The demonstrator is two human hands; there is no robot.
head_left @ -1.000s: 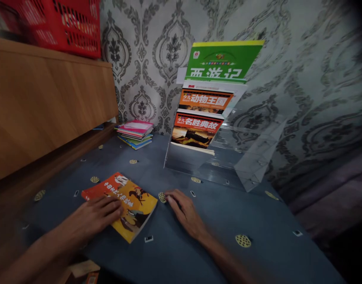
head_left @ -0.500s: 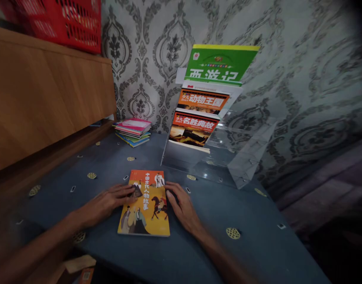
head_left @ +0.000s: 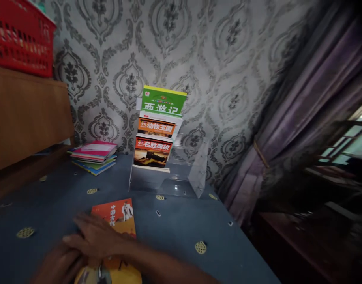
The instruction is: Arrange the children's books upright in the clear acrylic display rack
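Note:
An orange and yellow paperback book [head_left: 126, 225] with white Chinese lettering lies face up on the table near me. My right hand [head_left: 98, 236] reaches across its cover to the left, palm down, blurred by motion. Its fingers and thumb look stretched apart, with nothing visible in them. Right under that thumb, at the book's left side, is my left hand [head_left: 60, 258]. Smeared and partly covered, its fingers cannot be read. The two hands overlap or touch; I cannot tell which. Much of the book's middle is hidden by my right hand and forearm.
A clear acrylic rack [head_left: 197, 173] stands behind, with a green book [head_left: 163, 100] and orange-titled books [head_left: 152, 152] in its left part. To its left is a book stack [head_left: 93, 157]. A red basket [head_left: 23, 43] tops the wooden cabinet [head_left: 27, 118]. A purple curtain [head_left: 287, 118] hangs right.
The view has swung right and up, so the book sits lower left. My right hand has left the book's right edge and crossed over to my left hand at the left side.

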